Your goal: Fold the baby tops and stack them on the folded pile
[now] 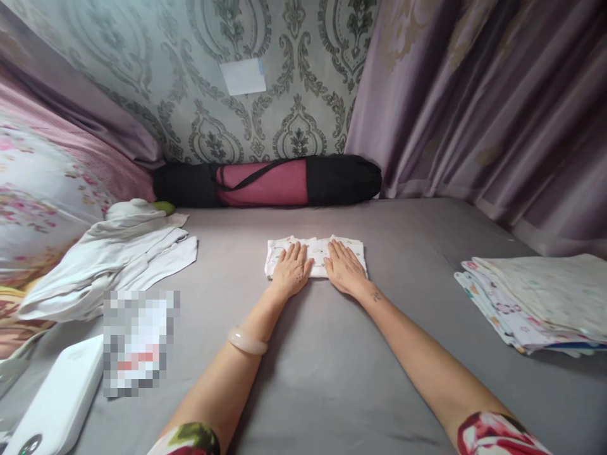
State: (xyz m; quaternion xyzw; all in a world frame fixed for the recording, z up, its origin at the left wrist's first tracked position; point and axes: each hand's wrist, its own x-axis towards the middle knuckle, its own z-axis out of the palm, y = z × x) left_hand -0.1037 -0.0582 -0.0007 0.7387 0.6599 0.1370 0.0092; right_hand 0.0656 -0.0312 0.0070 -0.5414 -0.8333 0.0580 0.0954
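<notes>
Noted at the near edge: red-and-green printed sleeves (496,433), and, to the left, a white slab-shaped device (59,392) bearing a dark oval panel. Just beyond it, a pixelated item (140,341), contents not legible. Found underneath everything: a grey sheet (308,379), matt and mostly smooth, lightly creased toward the front. Seen on the left wrist: a pale bangle (247,342). Recorded at far right: a flat stack of folded printed cloths (540,297), edges uneven. Observed at mid-surface, centred: a folded white patterned cloth (318,253), lying flat on the sheet. Left hand (294,265) and right hand (345,266) laid palm down on its two halves, fingers extended, gripping nothing. Logged at left: loose white garments (114,259), rumpled, beside floral bedding (42,183), a green item (164,206) partly hidden behind them. Located along the back: a long black-and-pink bag (265,183), strapped, lying lengthwise against the wall. Hung at either side: mauve curtains (450,107), reaching down to the sheet at right. Beyond, grey damask wallpaper (294,120), a white paper (244,77) fixed on it.
</notes>
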